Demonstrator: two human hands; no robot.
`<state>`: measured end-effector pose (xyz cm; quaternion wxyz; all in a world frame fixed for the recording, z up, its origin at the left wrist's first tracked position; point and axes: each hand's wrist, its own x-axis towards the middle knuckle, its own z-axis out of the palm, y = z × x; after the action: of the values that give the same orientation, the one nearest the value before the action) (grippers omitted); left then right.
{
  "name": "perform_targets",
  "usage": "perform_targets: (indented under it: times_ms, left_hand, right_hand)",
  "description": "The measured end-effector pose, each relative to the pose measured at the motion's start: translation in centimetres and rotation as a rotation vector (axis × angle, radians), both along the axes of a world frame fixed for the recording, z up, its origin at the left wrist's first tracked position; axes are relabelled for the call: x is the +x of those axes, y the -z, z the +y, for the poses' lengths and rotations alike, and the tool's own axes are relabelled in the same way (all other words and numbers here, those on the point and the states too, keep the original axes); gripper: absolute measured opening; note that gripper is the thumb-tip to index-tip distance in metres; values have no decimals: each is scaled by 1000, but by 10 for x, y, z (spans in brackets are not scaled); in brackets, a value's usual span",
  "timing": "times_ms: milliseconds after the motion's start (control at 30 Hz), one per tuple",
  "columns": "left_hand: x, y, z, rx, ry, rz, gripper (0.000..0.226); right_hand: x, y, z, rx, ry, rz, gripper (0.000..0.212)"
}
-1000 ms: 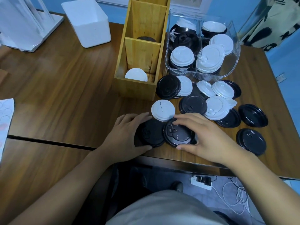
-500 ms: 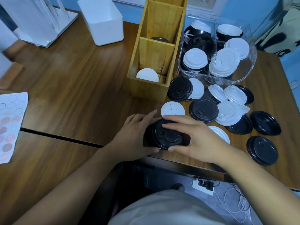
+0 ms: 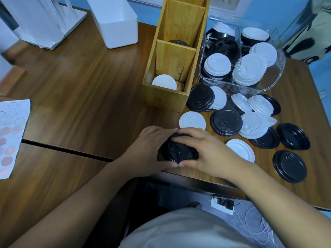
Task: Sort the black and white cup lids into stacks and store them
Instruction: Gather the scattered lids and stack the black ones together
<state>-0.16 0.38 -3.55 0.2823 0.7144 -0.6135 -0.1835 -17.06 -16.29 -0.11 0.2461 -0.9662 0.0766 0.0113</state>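
Two hands close on one short stack of round black plastic cup lids point(image 3: 179, 152), which sits near the front edge of the brown wooden counter point(image 3: 80, 86). My left grip point(image 3: 150, 147) curls round its left side and my right grip point(image 3: 209, 151) round its right. The thumbs touch at the near rim and the fingertips almost meet at the far rim, so the stack is squeezed between both. I judge this as the squaring-up step for the black pile, with storing yet to come. The tall wooden divided box point(image 3: 166, 99) holds a white lid point(image 3: 164, 82) in its front compartment and a dark lid point(image 3: 179, 42) in the one behind, so the black stack probably belongs in that rear slot. The next move calls for an even two-sided squeeze, a level lift and a straight drop past the divider. The stack's top lid faces up, showing its raised face. Being round it has no long axis across the counter; its only axis runs upright. Which way the sip hole points I cannot tell. Loose black and white lids point(image 3: 227, 122) lie to my right, before a clear plastic tub point(image 3: 275, 72) holding more.
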Motion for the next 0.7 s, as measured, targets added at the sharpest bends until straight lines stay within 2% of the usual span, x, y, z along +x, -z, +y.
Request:
perform_targets:
  times_ms: [367, 700]
  left_hand:
    - [6, -8, 3, 77, 38, 35, 99]
    - [1, -3, 0, 37, 16, -22, 91]
  right_hand:
    - [3, -2, 9, -19, 19, 31, 71]
    - [-9, 9, 12, 26, 57, -10, 75]
